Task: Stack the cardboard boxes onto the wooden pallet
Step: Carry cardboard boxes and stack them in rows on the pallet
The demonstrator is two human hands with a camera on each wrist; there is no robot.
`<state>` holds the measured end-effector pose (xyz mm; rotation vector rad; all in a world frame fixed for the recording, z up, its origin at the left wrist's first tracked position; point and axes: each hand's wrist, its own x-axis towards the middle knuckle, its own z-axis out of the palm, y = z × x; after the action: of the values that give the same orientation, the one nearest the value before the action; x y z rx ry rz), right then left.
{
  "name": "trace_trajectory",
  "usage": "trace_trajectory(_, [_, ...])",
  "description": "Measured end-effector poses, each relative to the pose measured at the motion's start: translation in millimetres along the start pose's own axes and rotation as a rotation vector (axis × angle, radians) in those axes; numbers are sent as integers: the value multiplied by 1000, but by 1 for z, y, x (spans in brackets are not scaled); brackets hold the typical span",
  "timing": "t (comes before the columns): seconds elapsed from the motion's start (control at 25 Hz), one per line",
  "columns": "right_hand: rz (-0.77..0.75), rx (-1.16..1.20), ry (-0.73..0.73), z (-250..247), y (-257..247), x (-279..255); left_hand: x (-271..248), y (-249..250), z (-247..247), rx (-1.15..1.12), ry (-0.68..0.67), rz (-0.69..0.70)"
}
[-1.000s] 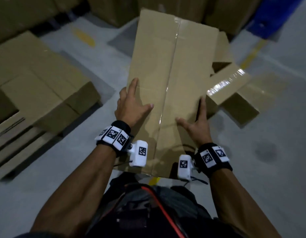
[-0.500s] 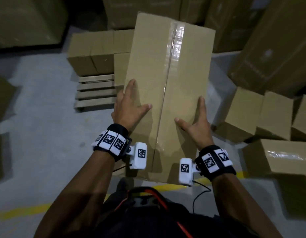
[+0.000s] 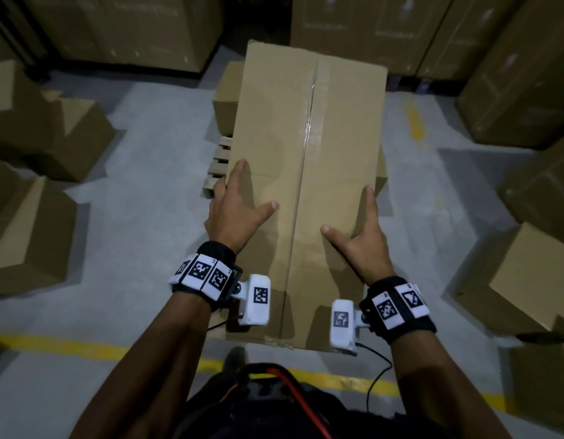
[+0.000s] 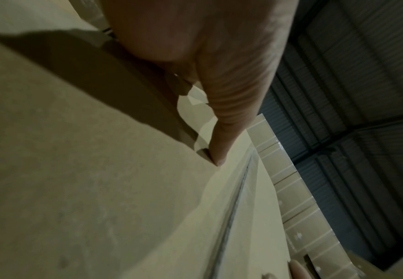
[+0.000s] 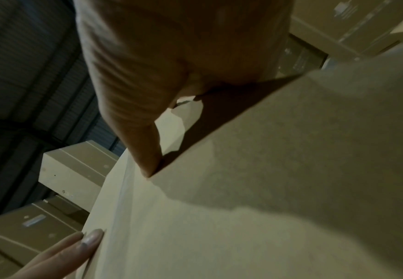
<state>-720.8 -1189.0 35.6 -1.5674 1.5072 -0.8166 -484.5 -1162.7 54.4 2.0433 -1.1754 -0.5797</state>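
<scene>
Carried box: long, taped along the centre seam, plain corrugated board. We hold it out in front at about waist height, long axis pointing away from us, its far end over the wooden pallet and over a box already on the pallet. Only a few slat ends of the pallet show, just past our left fingertips.

Handling, as we judge it: stiff panels, dry and not slick, though the tape strip down the middle looks glossy and best avoided. Two hands carry it level with no sag visible, so probably light to moderate. The length makes it liable to swing. The sides at mid-length, where we have it, suit it best.

Left hand: fingers straight and spread, laid along the left top edge, thumb flat on the top face and pointing in toward the seam. The left wrist view shows the thumb tip down on the board. Whether the other fingers wrap over the side we cannot tell.

Right hand: mirror of the left. Fingers straight along the right edge, thumb pressed on top. No curl round anything visible; the hold reads as flat palms squeezing inward.

Outward from the hands: loose boxes to either side on the floor, tall stacked cartons beyond the pallet, a yellow floor line beneath our wrists.
</scene>
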Motion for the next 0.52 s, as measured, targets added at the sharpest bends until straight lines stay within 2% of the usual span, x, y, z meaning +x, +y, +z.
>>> trace_trajectory(0.24, [-9, 8, -19, 89, -53, 44, 81, -52, -59, -16, -8, -5])
trace_trajectory(0.52, [-2, -10, -63, 135, -89, 105, 155, -73, -80, -21, 9, -20])
